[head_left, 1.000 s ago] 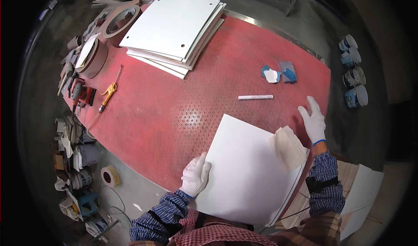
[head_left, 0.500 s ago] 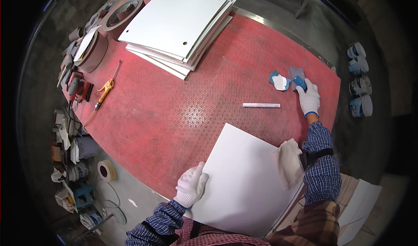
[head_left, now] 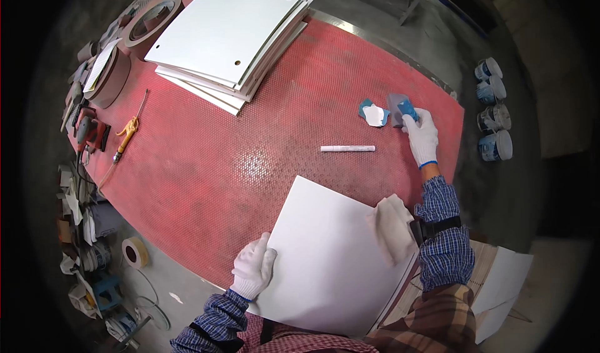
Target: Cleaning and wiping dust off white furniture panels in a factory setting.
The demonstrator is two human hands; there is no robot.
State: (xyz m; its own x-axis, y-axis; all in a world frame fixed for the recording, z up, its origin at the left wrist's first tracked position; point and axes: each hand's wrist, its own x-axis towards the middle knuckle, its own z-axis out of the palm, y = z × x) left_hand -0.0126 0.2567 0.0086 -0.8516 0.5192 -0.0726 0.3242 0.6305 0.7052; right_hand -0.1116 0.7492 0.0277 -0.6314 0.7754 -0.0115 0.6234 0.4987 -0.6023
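Observation:
A white board (head_left: 331, 247) lies before me at the table's near edge. My left hand (head_left: 254, 268), in a white glove, grips its left edge, thumb on top. At the right side of the table, my gloved right hand (head_left: 422, 134) has its fingers closed on the blue handle of a putty knife (head_left: 407, 109) with a broad grey blade. Just left of that blade lies a blue scrap with a white putty-like blob (head_left: 375, 115) on it. A crumpled beige cloth (head_left: 394, 228) rests on the board's right corner. Between board and blob sits a white marker (head_left: 347, 148).
On the red textured tabletop (head_left: 206, 147), a stack of white boards (head_left: 228, 31) with holes stands far left. Left of it are sanding-belt rolls (head_left: 109, 78), a red sander (head_left: 90, 131) and a yellow air gun (head_left: 128, 131). Several tubs (head_left: 495, 145) stand beyond the right edge.
The putty knife's blue handle has tilted up in my right hand, and its grey blade shows more fully. The whole view has shifted, moving everything leftward. My left hand keeps its hold.

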